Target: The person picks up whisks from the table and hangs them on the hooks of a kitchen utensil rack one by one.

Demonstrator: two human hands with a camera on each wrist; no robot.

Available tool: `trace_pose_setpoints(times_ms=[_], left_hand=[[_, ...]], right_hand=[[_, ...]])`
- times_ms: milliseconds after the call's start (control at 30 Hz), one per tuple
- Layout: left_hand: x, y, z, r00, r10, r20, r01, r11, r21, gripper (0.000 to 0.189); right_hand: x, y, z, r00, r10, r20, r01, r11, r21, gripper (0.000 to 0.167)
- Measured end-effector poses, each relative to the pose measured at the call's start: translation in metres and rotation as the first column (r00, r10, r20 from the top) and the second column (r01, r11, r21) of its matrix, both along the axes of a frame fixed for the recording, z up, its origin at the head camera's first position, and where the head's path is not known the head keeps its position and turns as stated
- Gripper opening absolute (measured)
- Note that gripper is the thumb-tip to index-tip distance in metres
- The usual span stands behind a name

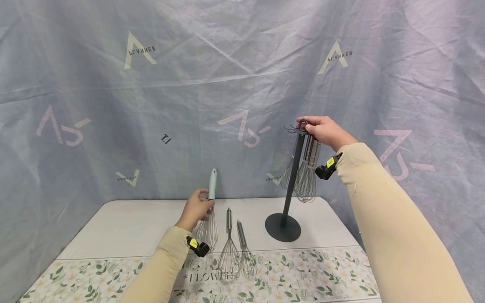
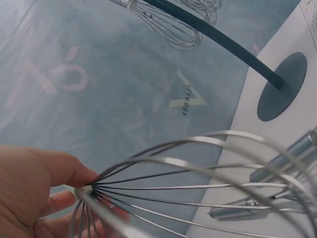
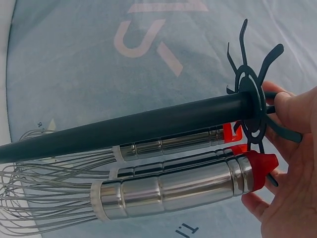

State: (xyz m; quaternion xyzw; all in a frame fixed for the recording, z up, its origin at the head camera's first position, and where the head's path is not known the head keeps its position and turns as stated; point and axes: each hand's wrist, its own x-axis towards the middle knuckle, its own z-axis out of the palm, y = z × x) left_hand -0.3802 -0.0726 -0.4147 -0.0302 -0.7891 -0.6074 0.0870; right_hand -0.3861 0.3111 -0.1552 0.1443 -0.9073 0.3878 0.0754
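Observation:
In the head view my left hand (image 1: 198,207) pinches a whisk (image 1: 213,184) with a mint-green handle, gripping it where the wires meet the handle. This whisk stands roughly upright, handle up, and its wires (image 2: 198,188) fill the lower left wrist view. At the right, my right hand (image 1: 326,129) grips the top of a dark utensil stand (image 1: 292,179), at its ring above the hooks. Three steel-handled whisks (image 3: 173,186) with red ends hang from the stand's hooks, close to the right fingers.
Two steel whisks, a larger one (image 1: 229,221) and a smaller one (image 1: 241,234), lie on the table (image 1: 144,223) between left hand and stand. The stand's round base (image 1: 282,235) rests on the white part of the table. A grey-blue curtain (image 1: 189,105) hangs behind.

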Motion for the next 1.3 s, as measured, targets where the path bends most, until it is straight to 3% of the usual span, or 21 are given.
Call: trace_pose_setpoints(times_ms=[367, 1033, 1300], left_hand=[[0.0, 0.01, 0.031, 0.999, -0.017, -0.04, 0.017, 1.0, -0.005, 0.052], [0.0, 0.031, 0.076, 0.996, -0.055, -0.063, 0.054, 0.998, -0.019, 0.058], [0.0, 0.041, 0.093, 0.994, -0.047, -0.096, 0.041, 0.997, -0.06, 0.058]], right_hand=[[0.002, 0.0, -0.001, 1.0, 0.014, -0.007, -0.014, 1.0, 0.022, 0.045], [0.001, 0.0, -0.001, 1.0, 0.019, -0.009, -0.019, 1.0, 0.006, 0.045], [0.002, 0.001, -0.001, 1.0, 0.021, -0.006, -0.021, 1.0, 0.01, 0.045]])
